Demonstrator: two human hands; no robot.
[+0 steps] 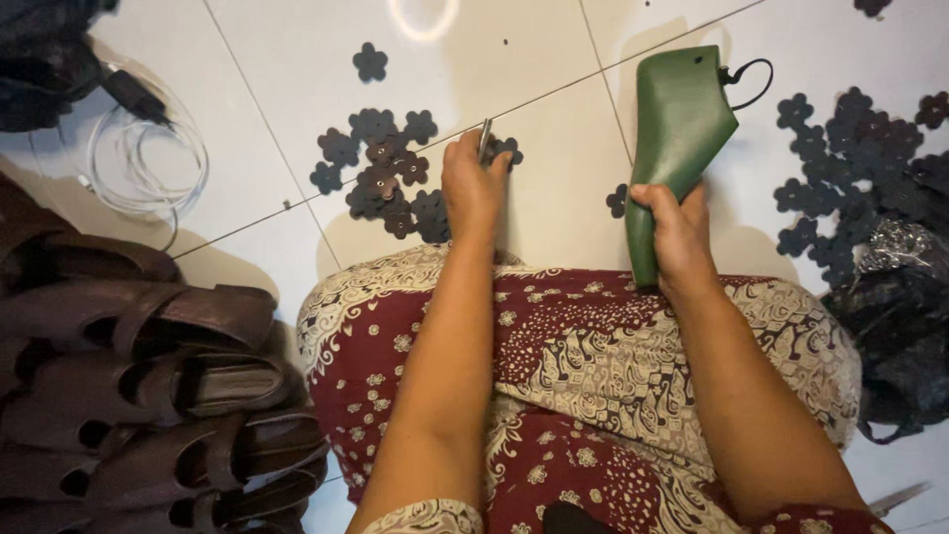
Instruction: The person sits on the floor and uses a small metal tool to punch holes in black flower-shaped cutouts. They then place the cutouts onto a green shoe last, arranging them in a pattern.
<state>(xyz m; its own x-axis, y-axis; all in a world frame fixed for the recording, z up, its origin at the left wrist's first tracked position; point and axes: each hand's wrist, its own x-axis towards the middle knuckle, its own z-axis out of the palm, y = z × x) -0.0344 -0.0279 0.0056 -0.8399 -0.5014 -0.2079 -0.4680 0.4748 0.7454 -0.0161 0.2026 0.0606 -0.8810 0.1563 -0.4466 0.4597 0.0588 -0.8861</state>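
**Hands Working Over a Green Shoe Last and Flower Cutouts**

While sitting on the white tiled floor (287,69) in a red and cream patterned garment (593,386), a person is reaching forward with both hands. The left hand (473,188) is pinching a thin metal tool (485,138) between thumb and fingers, its tip pointing away from the body and touching the near edge of a cluster of dark flower-shaped cutouts (390,173) lying just left of and beyond that hand. 1 single cutout (370,61) is lying apart, farther out on the floor.

The right hand (680,232) is clenching the narrow lower end of a green shoe last (677,129), holding it upright so that its broad end is rising away from the body. A short black cord loop (748,81) is sticking out at the top of the last. 1 small cutout (618,201) is lying just left of the right hand, between the 2 hands.

Right of the right hand, a larger spread of dark cutouts (845,158) is covering the floor, with a crumpled black plastic bag (895,326) nearer the knee. Well left of the left hand, brown sandals (148,386) are lying stacked, and a coil of clear cable (143,158) is resting beyond them.
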